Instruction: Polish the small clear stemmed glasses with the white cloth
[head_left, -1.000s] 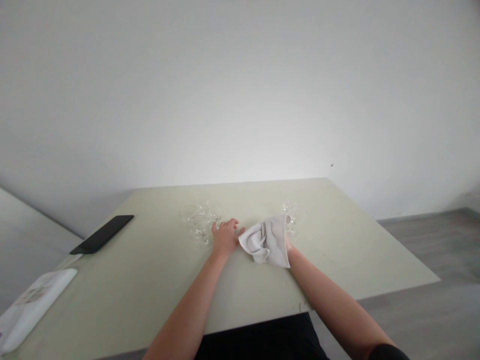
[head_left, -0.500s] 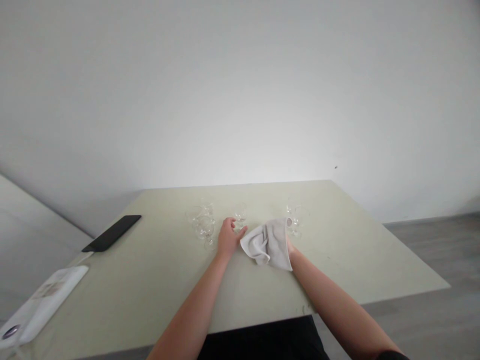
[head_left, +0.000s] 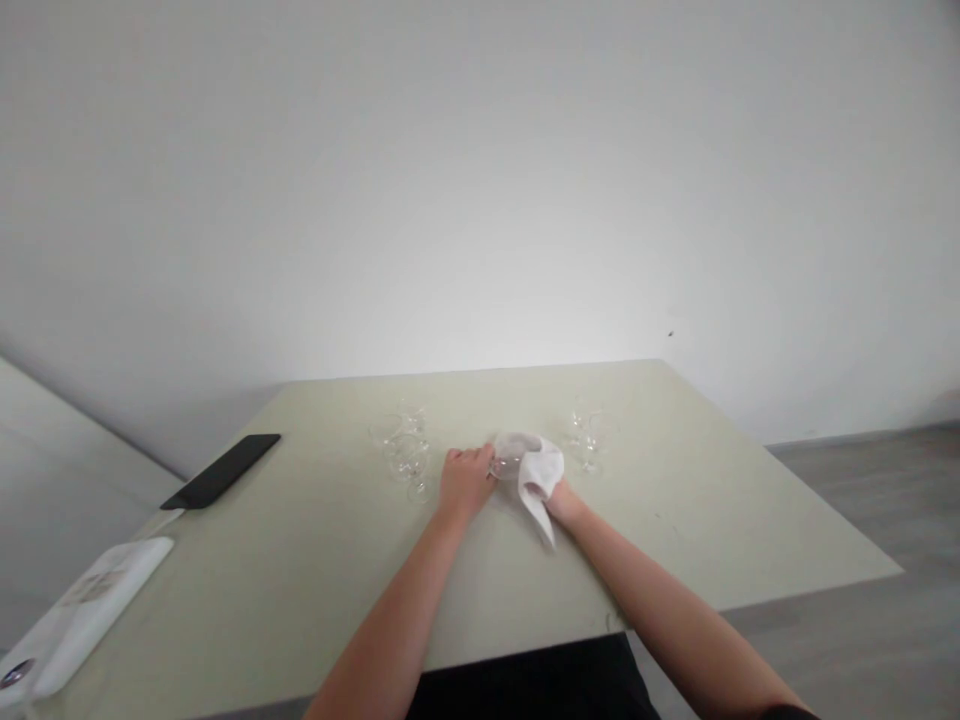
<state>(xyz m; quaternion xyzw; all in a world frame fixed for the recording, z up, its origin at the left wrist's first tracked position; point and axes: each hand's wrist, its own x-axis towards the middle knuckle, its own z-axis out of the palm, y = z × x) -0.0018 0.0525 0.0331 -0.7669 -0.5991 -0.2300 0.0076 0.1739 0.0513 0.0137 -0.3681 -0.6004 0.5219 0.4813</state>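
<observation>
Left hand point(head_left: 466, 484): my fingers are curled and drawn close together, gripping the near end of a clear glass point(head_left: 505, 467); their tips are partly lost behind it.
Right hand point(head_left: 561, 500): it sits in a pale cloth point(head_left: 541, 470), whose folds cover my fingers, so I cannot tell whether they are spread or pinching.
Glass in my grip: it is between my two hands, above the middle of the table point(head_left: 300, 600), its right part running into the cloth.
Its long axis: it seems to lie tilted over, roughly left to right; I cannot tell which end is the rim.
Cloth: one corner hangs down toward me, and a fold loops back over my right hand.
Glasses on the left point(head_left: 407, 455): a cluster just beyond my left hand, their outlines overlapping too much for me to count.
Glasses on the right point(head_left: 589, 448): a smaller group beyond the cloth, faint against the tabletop.
Black slab point(head_left: 223, 470): flat near the table's left edge, slanting away from me.
White case point(head_left: 97, 605): nearer me on the left, cut off by the frame; its printed patch point(head_left: 94, 588) is too blurred to read.
</observation>
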